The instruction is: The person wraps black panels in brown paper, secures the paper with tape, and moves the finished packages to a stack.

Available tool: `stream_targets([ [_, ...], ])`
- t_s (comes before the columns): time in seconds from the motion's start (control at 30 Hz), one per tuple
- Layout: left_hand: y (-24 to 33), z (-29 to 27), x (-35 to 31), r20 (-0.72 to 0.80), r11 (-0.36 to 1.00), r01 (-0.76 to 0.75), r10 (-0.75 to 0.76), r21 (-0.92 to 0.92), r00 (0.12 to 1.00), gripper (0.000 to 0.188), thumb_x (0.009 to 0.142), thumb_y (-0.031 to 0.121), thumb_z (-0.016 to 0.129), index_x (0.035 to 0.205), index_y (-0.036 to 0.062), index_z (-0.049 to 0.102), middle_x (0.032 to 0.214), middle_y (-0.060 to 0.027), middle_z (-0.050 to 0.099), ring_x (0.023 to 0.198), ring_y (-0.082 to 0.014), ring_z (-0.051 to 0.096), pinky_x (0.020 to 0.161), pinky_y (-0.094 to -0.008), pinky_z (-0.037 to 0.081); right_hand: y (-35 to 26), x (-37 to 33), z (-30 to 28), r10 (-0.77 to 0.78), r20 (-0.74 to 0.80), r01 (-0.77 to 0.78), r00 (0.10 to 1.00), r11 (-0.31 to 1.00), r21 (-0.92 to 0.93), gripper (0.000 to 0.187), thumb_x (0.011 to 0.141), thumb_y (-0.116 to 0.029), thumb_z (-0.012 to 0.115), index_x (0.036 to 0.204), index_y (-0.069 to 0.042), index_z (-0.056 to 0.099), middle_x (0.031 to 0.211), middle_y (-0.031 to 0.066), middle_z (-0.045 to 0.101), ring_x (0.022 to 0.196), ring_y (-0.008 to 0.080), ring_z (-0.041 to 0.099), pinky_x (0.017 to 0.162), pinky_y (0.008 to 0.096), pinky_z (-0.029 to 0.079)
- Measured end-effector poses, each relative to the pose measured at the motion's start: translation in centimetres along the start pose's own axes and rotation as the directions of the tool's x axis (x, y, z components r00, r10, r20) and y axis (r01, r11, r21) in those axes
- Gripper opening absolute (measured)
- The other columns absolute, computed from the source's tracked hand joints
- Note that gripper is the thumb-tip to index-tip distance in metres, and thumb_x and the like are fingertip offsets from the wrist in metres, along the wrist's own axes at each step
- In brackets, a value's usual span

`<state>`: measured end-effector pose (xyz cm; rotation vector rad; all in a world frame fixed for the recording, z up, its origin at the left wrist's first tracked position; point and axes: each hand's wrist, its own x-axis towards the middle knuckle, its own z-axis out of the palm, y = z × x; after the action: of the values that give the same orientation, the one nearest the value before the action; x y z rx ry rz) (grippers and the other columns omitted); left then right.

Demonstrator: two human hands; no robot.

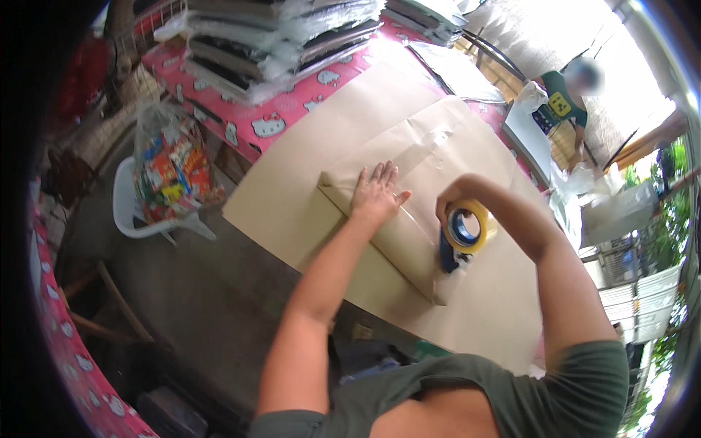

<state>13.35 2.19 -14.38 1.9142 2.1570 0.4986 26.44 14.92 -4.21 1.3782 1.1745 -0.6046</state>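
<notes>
Taping seems underway, left hand (376,196) spread flat on the folded brown-paper packet (413,235), right hand (454,193) gripping a round blue-and-yellow tape dispenser (480,239), a steady pull seemingly called for.

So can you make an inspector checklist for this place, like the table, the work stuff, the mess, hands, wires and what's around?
Surface: pink patterned table cover, partly under a big brown paper sheet.
Job's things: folded brown paper lying on the sheet; tape dispenser with a yellow roll.
Clutter: stack of plastic-wrapped flat things; bag of colourful packets on a white chair.
Hands: left hand flat on the folded paper; right hand gripping the dispenser.
Cables: nothing seen on the paper.
Surroundings: person in green; plants.
</notes>
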Motion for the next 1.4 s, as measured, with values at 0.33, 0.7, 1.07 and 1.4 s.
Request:
stream_targets([
  [0.33,0.7,-1.0,-1.0,0.094,0.994,0.033,-0.043,0.102,0.995,0.074,0.090,0.059,0.018,0.144,0.0103,0.004,0.151,-0.0081,0.001,0.139,-0.0196,0.001,0.109,-0.0518,0.000,33.5,6.5,21.4,0.046,-0.790,-0.077,0.612,0.997,-0.002,0.055,0.065,-0.035,0.072,0.110,-0.009,0.055,0.099,0.0159,0.062,0.086,0.0311,0.062,0.074,0.0353,0.050],
  [0.7,3.2,0.4,-0.9,0.246,0.949,-0.214,0.156,0.233,0.957,0.079,0.085,0.066,0.025,0.144,0.0135,0.015,0.150,-0.0144,0.004,0.138,-0.0321,-0.002,0.101,-0.0659,-0.004,28.3,15.5,21.5,0.572,-0.811,0.206,-0.120,0.814,0.543,0.090,0.059,-0.032,0.080,0.131,-0.010,0.033,0.131,0.0168,0.034,0.121,0.0330,0.035,0.095,0.0494,0.029],
  [1.07,13.0,6.7,-3.7,0.284,0.486,-0.722,0.874,-0.493,0.395,0.028,0.089,0.033,0.047,0.074,0.0163,0.064,0.075,-0.0012,0.057,0.092,-0.0186,0.055,0.105,-0.0494,0.019,-8.0,9.6,-13.9,-0.768,-0.538,0.548,-0.347,0.300,-0.781,0.067,0.073,-0.058,0.057,0.123,-0.015,0.050,0.131,0.0133,0.041,0.124,0.0312,0.035,0.103,0.0549,0.019],
  [1.4,-1.8,-0.6,-5.2,-0.180,0.851,0.468,-0.512,-0.239,0.840,0.060,0.091,0.044,0.040,0.133,0.0003,0.036,0.131,-0.0199,0.043,0.129,-0.0277,0.033,0.104,-0.0581,-0.002,1.8,15.5,-27.7,-0.410,-0.854,0.564,0.320,0.807,-0.176,0.093,0.073,-0.077,0.037,0.128,-0.002,0.044,0.131,0.0168,0.045,0.123,0.0314,0.041,0.100,0.0460,0.032],
])
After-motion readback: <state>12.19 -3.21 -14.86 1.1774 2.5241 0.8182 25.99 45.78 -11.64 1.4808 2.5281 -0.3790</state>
